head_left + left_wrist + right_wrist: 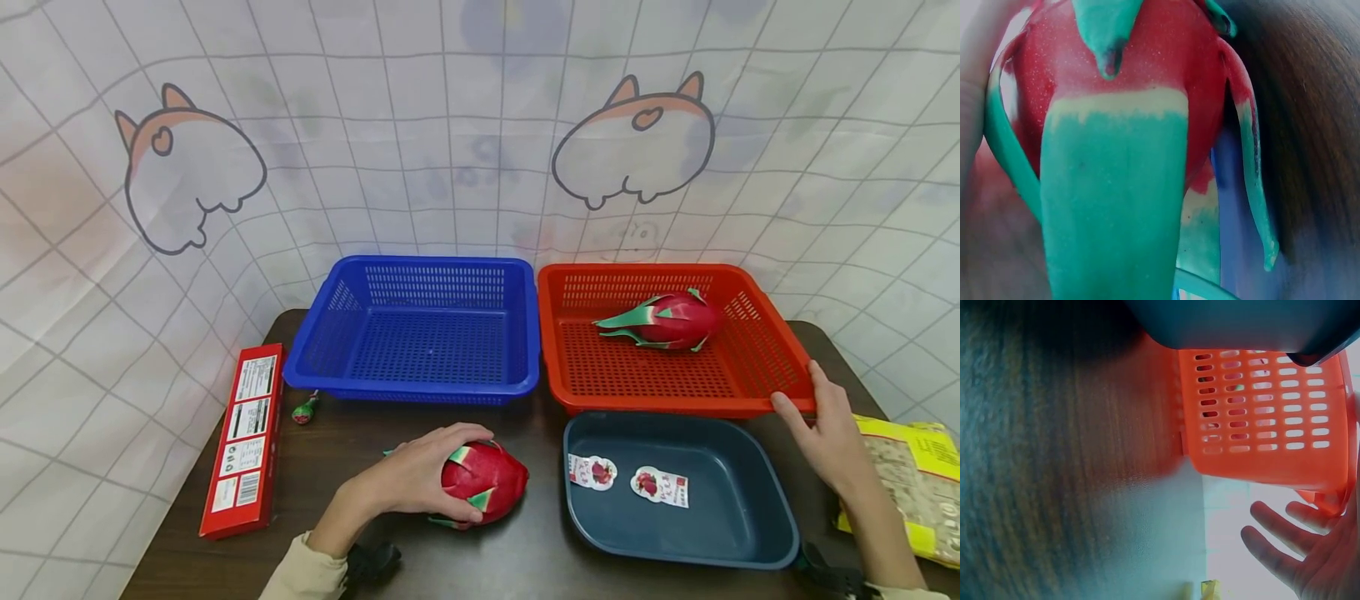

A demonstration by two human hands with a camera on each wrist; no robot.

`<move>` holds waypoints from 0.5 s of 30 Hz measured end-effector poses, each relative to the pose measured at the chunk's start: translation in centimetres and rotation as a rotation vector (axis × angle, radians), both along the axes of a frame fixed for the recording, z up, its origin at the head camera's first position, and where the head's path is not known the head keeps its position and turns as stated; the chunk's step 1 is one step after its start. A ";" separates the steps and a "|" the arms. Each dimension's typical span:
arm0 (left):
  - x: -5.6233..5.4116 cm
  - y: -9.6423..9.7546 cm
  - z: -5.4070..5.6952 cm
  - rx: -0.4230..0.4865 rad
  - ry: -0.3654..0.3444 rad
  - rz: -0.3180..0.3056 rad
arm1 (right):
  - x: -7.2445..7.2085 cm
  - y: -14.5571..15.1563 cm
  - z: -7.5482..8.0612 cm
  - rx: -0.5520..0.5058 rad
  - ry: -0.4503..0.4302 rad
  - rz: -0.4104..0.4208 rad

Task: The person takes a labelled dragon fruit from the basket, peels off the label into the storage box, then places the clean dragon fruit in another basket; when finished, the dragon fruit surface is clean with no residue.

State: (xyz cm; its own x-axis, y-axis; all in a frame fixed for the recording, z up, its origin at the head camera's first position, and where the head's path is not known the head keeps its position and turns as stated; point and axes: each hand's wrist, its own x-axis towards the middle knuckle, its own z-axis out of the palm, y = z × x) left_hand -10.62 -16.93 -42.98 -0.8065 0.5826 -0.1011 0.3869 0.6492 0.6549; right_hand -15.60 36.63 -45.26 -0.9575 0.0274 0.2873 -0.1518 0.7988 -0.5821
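Note:
On the table, my left hand (pixel 431 471) grips a red dragon fruit (pixel 491 482) with green-tipped scales, fingers over its top and thumb at the near side. Its long green scales (pixel 1113 194) fill the left wrist view. At the red basket (pixel 637 400), my right hand (pixel 828 425) touches the near right corner, thumb by the front rim. Loosely spread fingers (pixel 1279 531) show beside that basket in the right wrist view. Another dragon fruit (pixel 682 321) lies inside the red basket, its long green tips toward the left.
A blue basket (pixel 412 387) stands left of the red one. In front of the red basket is a dark blue tub (pixel 697 533) with two stickers inside. A red box (pixel 243 442) and a small wrapped lollipop (pixel 303 411) lie left; a yellow bag (pixel 918 483) lies right.

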 end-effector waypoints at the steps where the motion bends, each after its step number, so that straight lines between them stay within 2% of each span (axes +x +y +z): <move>1: 0.1 0.0 0.0 0.005 0.003 -0.002 | 0.0 0.0 -0.1 0.000 0.000 0.000; 9: 0.4 -0.1 -0.4 0.026 0.087 -0.016 | 0.1 -0.4 -0.4 -0.007 0.001 0.012; 15: 0.4 0.5 0.1 0.018 0.132 -0.024 | 0.1 0.1 -0.3 0.020 -0.006 -0.009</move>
